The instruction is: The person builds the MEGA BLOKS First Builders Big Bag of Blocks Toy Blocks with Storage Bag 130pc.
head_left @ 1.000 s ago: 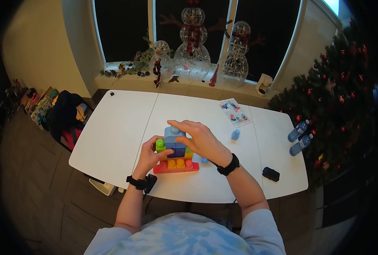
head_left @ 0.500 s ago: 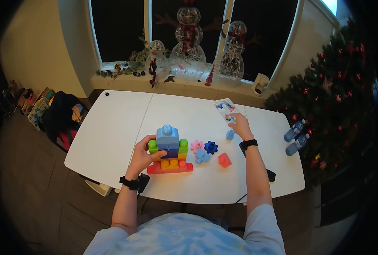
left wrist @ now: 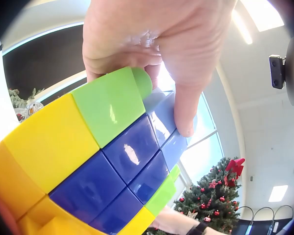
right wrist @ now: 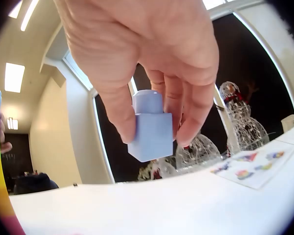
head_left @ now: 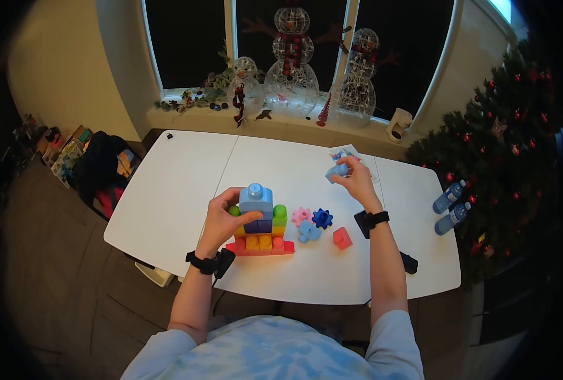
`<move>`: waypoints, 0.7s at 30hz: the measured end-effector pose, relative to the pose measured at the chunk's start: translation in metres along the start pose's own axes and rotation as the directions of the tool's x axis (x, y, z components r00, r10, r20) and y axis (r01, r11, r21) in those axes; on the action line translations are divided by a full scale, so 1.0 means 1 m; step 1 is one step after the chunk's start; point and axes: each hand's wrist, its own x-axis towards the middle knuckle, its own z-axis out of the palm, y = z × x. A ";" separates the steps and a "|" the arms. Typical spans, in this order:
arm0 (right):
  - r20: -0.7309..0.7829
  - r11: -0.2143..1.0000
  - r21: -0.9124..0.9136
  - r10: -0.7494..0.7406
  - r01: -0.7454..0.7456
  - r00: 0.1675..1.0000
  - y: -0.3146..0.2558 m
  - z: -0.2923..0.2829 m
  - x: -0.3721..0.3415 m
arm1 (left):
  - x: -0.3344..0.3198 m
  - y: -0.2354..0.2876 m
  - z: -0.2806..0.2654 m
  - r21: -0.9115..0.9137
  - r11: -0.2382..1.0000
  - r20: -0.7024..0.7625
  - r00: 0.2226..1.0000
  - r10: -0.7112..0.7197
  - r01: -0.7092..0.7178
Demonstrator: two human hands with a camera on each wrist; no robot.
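A stacked building-block structure (head_left: 259, 242) stands on the white table (head_left: 167, 190), with red at the base, then orange and yellow, dark blue in the middle and green studs at the sides. My left hand (head_left: 221, 218) grips the light blue top block (head_left: 256, 199), thumb across its front and fingers behind it; in the left wrist view the thumb lies on the light blue pieces above the dark blue blocks (left wrist: 130, 152). Over the table to the right, my right hand (head_left: 359, 183) pinches a small light blue single-stud block (right wrist: 152, 134) between thumb and fingers, held above the tabletop.
Between the hands lie a pink gear-shaped piece (head_left: 301, 216), a dark blue gear-shaped piece (head_left: 322, 218), a light blue piece (head_left: 308, 232) and a red block (head_left: 341, 238). A picture sheet (right wrist: 257, 169) lies beyond the right hand. Two water bottles (head_left: 451, 208) stand at the right edge.
My right hand left the top of the structure, reached right and picked the small light blue block up off the table. The left hand has stayed at the structure, its thumb now higher.
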 end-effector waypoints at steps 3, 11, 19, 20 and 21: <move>0.084 0.905 0.399 -0.195 0.146 0.977 -0.088 -0.001 -0.002 | -0.002 0.000 0.001 0.023 0.999 -0.013 0.999 0.046 -0.045; 0.196 0.797 0.436 -0.537 0.417 0.821 -0.189 0.024 -0.022 | -0.001 -0.001 0.000 -0.021 1.000 0.000 1.000 0.023 -0.023; 0.264 0.848 0.372 -0.487 0.379 0.832 -0.191 0.033 -0.027 | 0.000 -0.003 0.000 -0.015 0.998 0.013 0.998 0.057 -0.057; 0.262 0.848 0.369 -0.488 0.381 0.833 -0.190 0.033 -0.027 | 0.000 -0.003 0.000 -0.014 0.998 0.014 0.998 0.068 -0.068; 0.263 0.850 0.367 -0.485 0.378 0.834 -0.190 0.033 -0.027 | 0.001 -0.004 0.000 -0.016 0.998 0.016 0.998 0.067 -0.067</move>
